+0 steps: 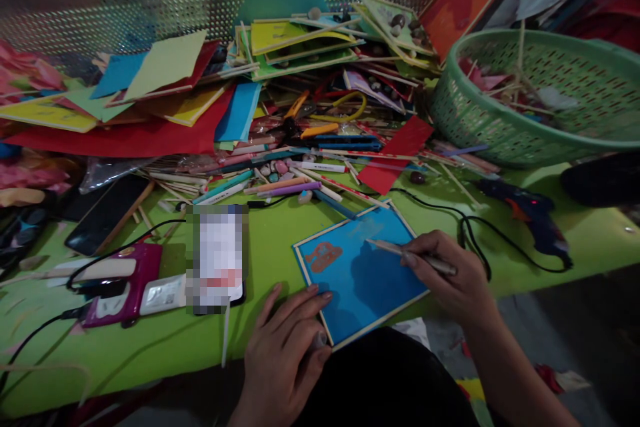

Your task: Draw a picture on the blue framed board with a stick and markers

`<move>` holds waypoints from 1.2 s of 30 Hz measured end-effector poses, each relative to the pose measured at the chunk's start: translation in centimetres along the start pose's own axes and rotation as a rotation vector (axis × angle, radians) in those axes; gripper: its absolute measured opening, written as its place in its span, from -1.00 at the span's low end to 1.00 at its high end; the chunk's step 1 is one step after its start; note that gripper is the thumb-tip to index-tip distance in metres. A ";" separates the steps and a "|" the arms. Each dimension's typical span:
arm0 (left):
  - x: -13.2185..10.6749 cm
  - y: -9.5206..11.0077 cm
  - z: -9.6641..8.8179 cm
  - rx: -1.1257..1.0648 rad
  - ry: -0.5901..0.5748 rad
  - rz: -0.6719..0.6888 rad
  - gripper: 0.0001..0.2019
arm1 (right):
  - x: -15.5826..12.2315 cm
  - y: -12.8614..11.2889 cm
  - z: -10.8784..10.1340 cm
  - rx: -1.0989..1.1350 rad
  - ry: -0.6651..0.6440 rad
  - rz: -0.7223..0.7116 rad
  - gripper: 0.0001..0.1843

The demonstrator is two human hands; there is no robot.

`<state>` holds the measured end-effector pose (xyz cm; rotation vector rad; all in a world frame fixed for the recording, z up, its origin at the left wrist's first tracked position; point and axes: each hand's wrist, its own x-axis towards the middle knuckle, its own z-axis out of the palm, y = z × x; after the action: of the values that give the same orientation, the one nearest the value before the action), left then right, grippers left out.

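Leftmost on the green bench, a dark phone lies at an angle. Below and to its right sits a magenta power strip, with a white adapter projecting toward a second phone, the screen of which is blurred.

Next is the left hand, palm down, its fingertips on the left edge of a blue board. A small greyish object shows between the thumb and the fingers; whether the left grip is closed on it cannot be told.

The board lies at the near edge of the bench, tilted relative to that edge and bordered by pale sticks. It carries a brown shape at the upper left and a faint pale mark near the upper edge. Behind it, loose markers lie in a pile, with a red strip to their right.

The right hand is at the board's right side. Its grip is closed around a pen, the tip pointing left at the board's surface beside the pale mark.

Farther right stand a green basket and, in front of it, a glue gun with a red light.
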<state>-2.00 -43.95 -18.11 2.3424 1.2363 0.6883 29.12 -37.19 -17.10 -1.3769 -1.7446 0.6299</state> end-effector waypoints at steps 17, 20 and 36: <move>0.2 -0.1 0.0 -0.010 0.000 0.014 -0.94 | 0.3 0.0 0.2 0.001 0.004 -0.012 -0.96; 0.2 -0.1 0.0 -0.011 0.003 0.020 -0.93 | 0.1 0.1 0.1 -0.003 0.008 -0.025 -0.94; 0.1 0.1 0.0 -0.009 0.005 0.002 -0.93 | 0.1 0.3 0.1 -0.023 0.002 0.002 -0.95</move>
<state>-1.94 -43.94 -18.01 2.3359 1.2311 0.6994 29.17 -37.05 -17.37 -1.3954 -1.7542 0.6110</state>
